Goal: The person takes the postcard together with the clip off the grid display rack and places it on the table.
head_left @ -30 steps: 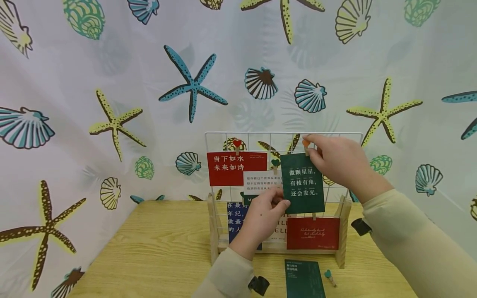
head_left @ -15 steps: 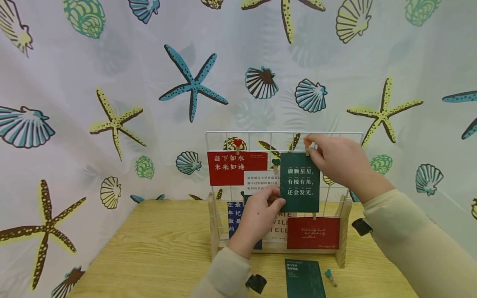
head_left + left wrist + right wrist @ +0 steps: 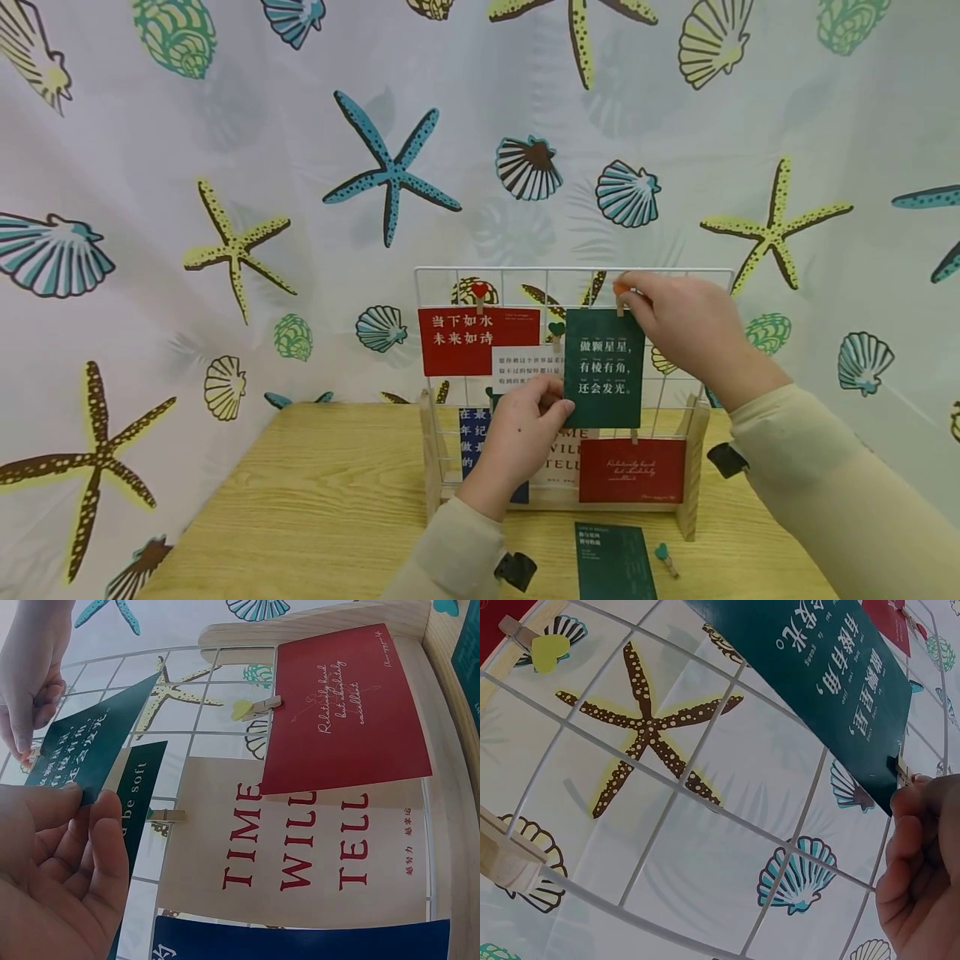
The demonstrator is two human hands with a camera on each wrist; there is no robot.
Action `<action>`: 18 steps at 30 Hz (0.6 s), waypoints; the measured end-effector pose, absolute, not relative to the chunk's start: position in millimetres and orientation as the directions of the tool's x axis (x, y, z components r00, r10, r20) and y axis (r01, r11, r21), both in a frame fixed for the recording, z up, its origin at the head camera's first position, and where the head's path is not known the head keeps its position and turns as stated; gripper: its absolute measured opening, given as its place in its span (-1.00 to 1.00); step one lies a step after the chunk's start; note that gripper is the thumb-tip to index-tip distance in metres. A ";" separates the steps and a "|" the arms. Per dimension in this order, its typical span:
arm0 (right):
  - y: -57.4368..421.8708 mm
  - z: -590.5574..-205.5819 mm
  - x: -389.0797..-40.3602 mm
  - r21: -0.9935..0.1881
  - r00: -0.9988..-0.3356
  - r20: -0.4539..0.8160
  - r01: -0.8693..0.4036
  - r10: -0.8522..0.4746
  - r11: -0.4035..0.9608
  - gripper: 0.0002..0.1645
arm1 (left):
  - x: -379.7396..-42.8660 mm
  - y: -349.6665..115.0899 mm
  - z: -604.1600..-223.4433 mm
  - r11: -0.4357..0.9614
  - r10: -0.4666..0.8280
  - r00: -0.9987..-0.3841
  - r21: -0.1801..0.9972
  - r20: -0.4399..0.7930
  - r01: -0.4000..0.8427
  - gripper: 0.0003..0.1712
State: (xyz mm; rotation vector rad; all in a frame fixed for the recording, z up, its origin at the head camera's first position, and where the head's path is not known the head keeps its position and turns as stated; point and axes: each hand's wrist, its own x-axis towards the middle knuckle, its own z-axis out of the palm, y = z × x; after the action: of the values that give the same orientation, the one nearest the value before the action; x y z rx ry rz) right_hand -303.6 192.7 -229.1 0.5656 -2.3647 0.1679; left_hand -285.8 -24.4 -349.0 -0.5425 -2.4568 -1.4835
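A dark green card [image 3: 603, 367] with white lettering stands upright against the white wire grid [image 3: 517, 268]. My left hand [image 3: 525, 433] pinches its lower left edge between thumb and fingers. At the card's top right, my right hand [image 3: 686, 329] pinches a small wooden clothespin with an orange heart [image 3: 622, 288]. The right wrist view shows the clothespin's tip [image 3: 901, 771] at the card's top edge, close to a grid wire. Behind the card hangs a white card [image 3: 525, 367], partly hidden by it and by my left hand.
Clipped on the grid are a red card [image 3: 450, 354], a blue card [image 3: 472, 433], a cream card [image 3: 315, 847] and a lower red card [image 3: 632, 471]. On the wooden table [image 3: 315, 483] lie another green card [image 3: 615, 558] and a teal-heart clothespin [image 3: 666, 560]. A patterned curtain [image 3: 262, 125] hangs behind.
The green card has straightened and shifted slightly left, and my left hand moved left with it. My right hand keeps its pinch on the clothespin, moving only slightly.
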 end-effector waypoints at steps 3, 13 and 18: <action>192.1 -229.5 -303.2 0.027 -0.657 0.671 -0.442 -0.344 0.897 -0.71 | -285.5 -24.6 -349.1 0.423 0.196 -0.908 0.803 0.371 0.419 -0.81; 189.9 -232.1 -302.7 -0.004 -0.642 0.699 -0.443 -0.314 0.896 -0.73 | -285.8 -25.3 -350.3 0.411 0.197 -0.904 0.806 0.378 0.426 -0.81; 189.7 -232.5 -301.8 -0.019 -0.626 0.718 -0.456 -0.305 0.890 -0.76 | -285.5 -25.9 -349.8 0.414 0.200 -0.904 0.804 0.379 0.428 -0.80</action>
State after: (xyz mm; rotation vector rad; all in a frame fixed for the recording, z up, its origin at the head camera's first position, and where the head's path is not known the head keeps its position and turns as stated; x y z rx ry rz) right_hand -301.8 189.7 -232.5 0.5431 -2.2912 0.2554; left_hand -285.5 -25.9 -349.8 -0.5529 -2.4453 -1.4900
